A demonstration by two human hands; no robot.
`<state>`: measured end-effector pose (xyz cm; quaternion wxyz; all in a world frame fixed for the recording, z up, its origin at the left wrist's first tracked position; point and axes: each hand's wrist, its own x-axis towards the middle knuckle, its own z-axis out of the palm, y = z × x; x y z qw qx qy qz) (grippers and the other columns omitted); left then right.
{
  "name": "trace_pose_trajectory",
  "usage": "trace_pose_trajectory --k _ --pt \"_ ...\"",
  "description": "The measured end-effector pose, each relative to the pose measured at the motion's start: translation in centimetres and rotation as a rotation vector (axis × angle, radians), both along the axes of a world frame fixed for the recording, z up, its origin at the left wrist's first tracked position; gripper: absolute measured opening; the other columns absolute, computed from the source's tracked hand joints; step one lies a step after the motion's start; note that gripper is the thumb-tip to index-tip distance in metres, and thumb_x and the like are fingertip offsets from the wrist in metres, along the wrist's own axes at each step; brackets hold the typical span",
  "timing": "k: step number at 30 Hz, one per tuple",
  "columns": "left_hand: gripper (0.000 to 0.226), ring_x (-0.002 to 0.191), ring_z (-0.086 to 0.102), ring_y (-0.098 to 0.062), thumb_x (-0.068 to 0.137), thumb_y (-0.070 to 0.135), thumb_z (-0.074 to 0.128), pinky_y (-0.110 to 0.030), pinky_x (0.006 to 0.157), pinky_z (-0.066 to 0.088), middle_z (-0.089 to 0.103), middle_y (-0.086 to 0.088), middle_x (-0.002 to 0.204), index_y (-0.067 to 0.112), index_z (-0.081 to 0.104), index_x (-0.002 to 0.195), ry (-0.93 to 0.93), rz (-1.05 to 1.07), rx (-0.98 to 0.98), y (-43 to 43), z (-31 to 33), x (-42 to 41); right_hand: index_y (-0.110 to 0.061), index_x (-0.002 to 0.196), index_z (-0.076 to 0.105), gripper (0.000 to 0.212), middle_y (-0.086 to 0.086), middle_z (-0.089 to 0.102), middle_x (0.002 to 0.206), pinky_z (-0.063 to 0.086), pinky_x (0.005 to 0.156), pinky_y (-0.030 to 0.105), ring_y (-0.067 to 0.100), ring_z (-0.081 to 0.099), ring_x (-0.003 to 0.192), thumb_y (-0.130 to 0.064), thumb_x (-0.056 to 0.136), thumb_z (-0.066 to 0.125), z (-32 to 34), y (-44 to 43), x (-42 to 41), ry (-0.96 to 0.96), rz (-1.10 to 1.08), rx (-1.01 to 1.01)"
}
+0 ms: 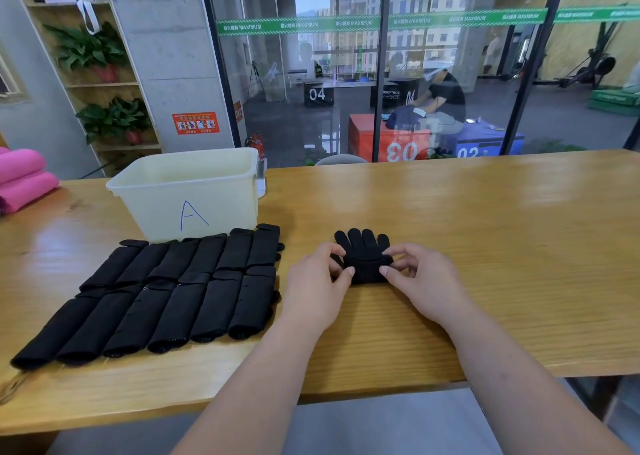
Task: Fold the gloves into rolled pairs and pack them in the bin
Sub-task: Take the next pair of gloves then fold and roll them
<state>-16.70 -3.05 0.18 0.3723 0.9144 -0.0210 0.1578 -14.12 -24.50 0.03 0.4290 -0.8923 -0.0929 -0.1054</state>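
Note:
A black glove pair [364, 246] lies on the wooden table [485, 246], fingers pointing away from me, its cuff end partly rolled toward the fingers. My left hand [317, 288] pinches the roll's left end and my right hand [420, 281] pinches its right end. To the left lie several black gloves [166, 291], laid flat in two rows side by side. Behind them stands a pale plastic bin [187, 191] marked with a blue "A"; I see nothing inside it from this angle.
Pink rolled mats [20, 180] sit at the table's far left edge. A glass wall runs behind the table, and a shelf with potted plants [104, 83] stands at the back left. Bare tabletop stretches to the right of my hands.

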Motion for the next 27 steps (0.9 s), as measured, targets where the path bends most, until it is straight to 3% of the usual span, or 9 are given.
trace_pose_trajectory --k 4,8,12,17,22,27 --pt "0.02 0.092 0.056 -0.006 0.101 0.035 0.067 -0.039 0.091 0.053 0.064 0.016 0.082 0.039 0.059 0.119 -0.055 0.021 0.137 -0.3 0.0 -0.1 -0.042 0.111 0.056 0.027 -0.018 0.064 0.086 0.041 0.06 0.024 0.001 0.057 0.071 -0.039 0.091 0.075 -0.1 0.7 -0.4 -0.136 -0.099 -0.248" --pt "0.022 0.1 0.054 -0.009 0.101 0.027 0.065 -0.033 0.092 0.046 0.055 0.019 0.094 0.041 0.067 0.117 -0.12 0.0 0.253 -0.3 -0.3 0.1 -0.04 0.098 0.064 0.013 -0.013 0.049 0.092 0.04 0.055 0.028 0.005 0.051 0.071 -0.038 0.09 0.075 -0.5 1.0 -0.6 -0.274 -0.123 -0.36" --pt "0.03 0.111 0.046 -0.013 0.103 0.023 0.056 -0.032 0.095 0.04 0.058 0.016 0.115 0.034 0.075 0.123 -0.203 -0.002 0.363 -0.6 -0.9 0.4 -0.035 0.094 0.076 0.004 -0.012 0.049 0.094 0.043 0.055 0.028 0.011 0.053 0.084 -0.038 0.093 0.073 -1.0 1.5 -0.3 -0.319 -0.183 -0.471" --pt "0.036 0.126 0.048 -0.013 0.103 0.04 0.053 -0.034 0.109 0.036 0.064 0.019 0.132 0.03 0.073 0.13 -0.186 -0.034 0.462 -1.2 -1.0 0.1 -0.027 0.09 0.083 0.006 -0.015 0.065 0.104 0.051 0.071 0.036 0.018 0.054 0.1 -0.029 0.09 0.077 -1.2 1.7 0.1 -0.458 -0.199 -0.598" --pt "0.04 0.127 0.053 -0.014 0.101 0.045 0.056 -0.037 0.111 0.036 0.065 0.018 0.138 0.031 0.069 0.137 -0.154 -0.001 0.483 -1.3 -1.0 0.1 -0.032 0.113 0.079 0.023 -0.021 0.073 0.118 0.053 0.081 0.034 0.013 0.057 0.106 -0.032 0.097 0.062 -1.2 1.6 0.1 -0.377 -0.158 -0.617" --pt "0.037 0.129 0.051 -0.013 0.104 0.042 0.055 -0.037 0.111 0.035 0.064 0.019 0.141 0.034 0.067 0.139 -0.132 0.006 0.46 -0.9 -0.8 0.1 -0.035 0.122 0.074 0.031 -0.023 0.07 0.124 0.053 0.089 0.031 0.01 0.055 0.111 -0.039 0.092 0.066 -0.9 1.5 -0.2 -0.282 -0.097 -0.525"
